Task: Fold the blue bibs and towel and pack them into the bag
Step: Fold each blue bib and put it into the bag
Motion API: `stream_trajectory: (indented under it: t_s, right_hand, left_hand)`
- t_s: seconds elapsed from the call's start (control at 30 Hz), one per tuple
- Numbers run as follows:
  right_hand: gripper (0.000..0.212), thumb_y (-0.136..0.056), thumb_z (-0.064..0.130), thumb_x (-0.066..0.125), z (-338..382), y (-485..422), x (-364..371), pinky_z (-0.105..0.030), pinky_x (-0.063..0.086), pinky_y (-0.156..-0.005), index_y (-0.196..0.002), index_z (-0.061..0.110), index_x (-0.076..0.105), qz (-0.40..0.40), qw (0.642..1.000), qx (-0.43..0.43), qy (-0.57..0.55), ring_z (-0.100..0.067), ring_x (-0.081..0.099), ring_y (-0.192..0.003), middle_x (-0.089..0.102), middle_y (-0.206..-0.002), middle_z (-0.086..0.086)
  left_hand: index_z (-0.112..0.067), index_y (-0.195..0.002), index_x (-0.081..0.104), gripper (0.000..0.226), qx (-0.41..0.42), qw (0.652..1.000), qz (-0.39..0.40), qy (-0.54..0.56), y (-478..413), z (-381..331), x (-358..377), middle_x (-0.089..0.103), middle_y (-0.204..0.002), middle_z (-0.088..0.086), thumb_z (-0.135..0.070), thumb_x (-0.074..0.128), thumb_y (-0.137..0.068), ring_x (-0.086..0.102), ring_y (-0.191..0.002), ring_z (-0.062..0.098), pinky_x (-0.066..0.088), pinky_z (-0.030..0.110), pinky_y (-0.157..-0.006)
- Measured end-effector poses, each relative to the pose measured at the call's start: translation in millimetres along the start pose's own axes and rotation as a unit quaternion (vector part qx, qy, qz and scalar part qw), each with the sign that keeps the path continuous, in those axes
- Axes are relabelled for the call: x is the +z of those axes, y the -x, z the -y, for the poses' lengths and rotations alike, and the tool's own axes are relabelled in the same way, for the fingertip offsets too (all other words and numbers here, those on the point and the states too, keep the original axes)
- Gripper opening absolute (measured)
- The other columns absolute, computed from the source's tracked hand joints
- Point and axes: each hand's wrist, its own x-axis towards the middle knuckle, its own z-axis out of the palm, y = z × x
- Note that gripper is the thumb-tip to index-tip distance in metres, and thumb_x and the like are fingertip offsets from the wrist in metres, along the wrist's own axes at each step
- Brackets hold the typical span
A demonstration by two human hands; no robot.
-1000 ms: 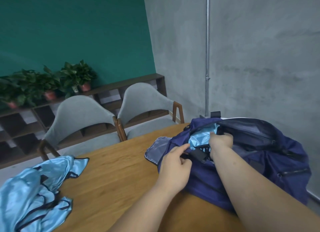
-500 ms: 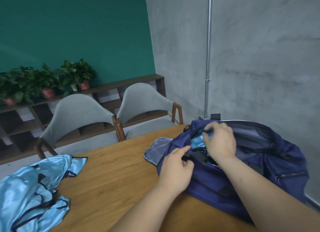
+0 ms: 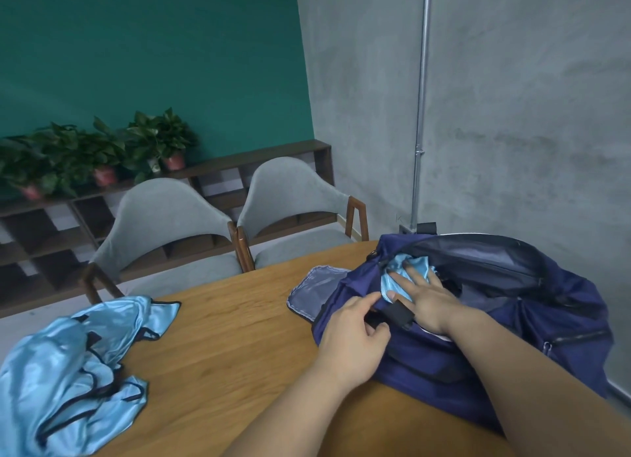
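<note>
I saw the right hand (image 3: pixel 428 303) with fingers (image 3: pixel 400 280) splayed flat on the bib (image 3: pixel 408 267) inside the bag (image 3: pixel 563 306), while the left hand (image 3: pixel 351 340) pinched the bag's rim.

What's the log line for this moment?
right hand: presses bib into bag | left hand: pinches bag rim | bib pile: on table

Wooden table (image 3: pixel 232 323) with navy bag (image 3: pixel 563 306), blue bibs (image 3: pixel 68 371)

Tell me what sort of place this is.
Probably an office meeting or break room: a wooden table, two grey upholstered chairs beside it, and a low shelf unit carrying potted plants.
</note>
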Motion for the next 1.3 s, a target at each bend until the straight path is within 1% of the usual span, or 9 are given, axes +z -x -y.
stream_trajectory:
  t_s: [0.13,0.23,0.3,0.4,0.53,0.63,0.87,1.13,1.3]
  right_hand:
    - [0.067,-0.101,0.076,0.019,14,10,-20,-0.053,0.009,-0.13,-0.162,0.055,0.002,0.008,0.998,0.03,0.058,-0.036,-0.013,-0.16,-0.014,-0.174,0.012]
    - [0.07,-0.097,0.081,0.015,24,15,-37,-0.057,0.019,-0.126,-0.162,0.054,0.008,0.002,0.997,0.043,0.064,-0.04,-0.005,-0.159,-0.006,-0.176,0.009]
    - [0.078,-0.093,0.086,0.01,31,20,-50,-0.06,0.019,-0.125,-0.162,0.05,0.012,-0.018,0.997,0.045,0.058,-0.037,0.002,-0.16,0.003,-0.176,0.005]
    - [0.053,-0.113,0.047,0.027,42,33,-68,-0.057,0.02,-0.124,-0.164,0.042,0.018,-0.048,0.998,0.029,0.034,-0.031,0.013,-0.158,0.012,-0.174,0.005]
    - [0.05,-0.107,0.059,0.036,66,58,-89,-0.045,0.045,-0.109,-0.152,0.04,0.046,-0.107,0.992,0.023,0.062,-0.034,0.045,-0.14,0.054,-0.154,-0.002]
    - [0.041,-0.106,0.051,0.046,88,67,-90,-0.04,0.053,-0.096,-0.14,0.034,0.061,-0.176,0.982,-0.001,0.063,-0.033,0.06,-0.124,0.069,-0.133,-0.006]
    - [0.047,-0.104,0.052,0.051,174,85,-60,-0.041,0.053,-0.098,-0.149,0.037,0.054,-0.195,0.977,-0.089,0.02,-0.03,0.062,-0.126,0.071,-0.133,-0.002]
    - [0.05,-0.104,0.051,0.054,269,107,9,-0.036,0.05,-0.101,-0.152,0.039,0.051,-0.158,0.964,-0.212,0.009,-0.023,0.059,-0.13,0.063,-0.144,0.002]
    - [0.051,-0.103,0.049,0.056,316,112,55,-0.036,0.046,-0.109,-0.152,0.039,0.05,-0.114,0.963,-0.245,-0.001,-0.022,0.054,-0.137,0.057,-0.152,0.005]
  left_hand:
    - [-0.035,-0.157,0.045,0.064,-0.016,0.999,0.035,-0.033,-7,6,-11,0.063,-0.126,-0.017,-0.037,0.063,-0.096,0.065,-0.088,0.001,0.054,0.03,-0.097]
    - [-0.035,-0.159,0.04,0.068,-0.02,0.997,0.054,-0.057,-9,8,-19,0.06,-0.137,-0.018,-0.043,0.062,-0.095,0.066,-0.106,0.008,0.052,0.035,-0.103]
    - [-0.036,-0.159,0.04,0.069,-0.026,0.996,0.062,-0.064,-8,8,-25,0.059,-0.139,-0.021,-0.045,0.062,-0.095,0.064,-0.113,0.013,0.051,0.037,-0.106]
    - [-0.039,-0.159,0.037,0.068,-0.022,0.993,0.086,-0.082,-5,9,-38,0.058,-0.141,-0.021,-0.045,0.062,-0.097,0.064,-0.117,0.013,0.049,0.037,-0.108]
    - [-0.037,-0.161,0.035,0.069,-0.025,0.988,0.101,-0.11,4,14,-64,0.054,-0.152,-0.012,-0.043,0.063,-0.098,0.06,-0.127,0.016,0.047,0.033,-0.11]
    - [-0.04,-0.158,0.039,0.066,-0.036,0.988,0.088,-0.122,15,24,-87,0.051,-0.156,-0.011,-0.046,0.062,-0.096,0.062,-0.127,0.018,0.048,0.037,-0.11]
    - [-0.038,-0.162,0.034,0.068,-0.074,0.98,0.043,-0.177,63,52,-141,0.031,-0.169,0.0,-0.049,0.061,-0.101,0.037,-0.152,0.025,0.032,0.039,-0.125]
    - [-0.037,-0.161,0.036,0.061,-0.133,0.973,0.017,-0.19,135,95,-191,0.025,-0.169,0.005,-0.045,0.057,-0.104,0.04,-0.15,0.027,0.032,0.03,-0.121]
    - [-0.033,-0.16,0.038,0.061,-0.178,0.965,-0.009,-0.191,166,136,-212,0.028,-0.165,0.006,-0.044,0.057,-0.104,0.041,-0.148,0.029,0.035,0.038,-0.121]
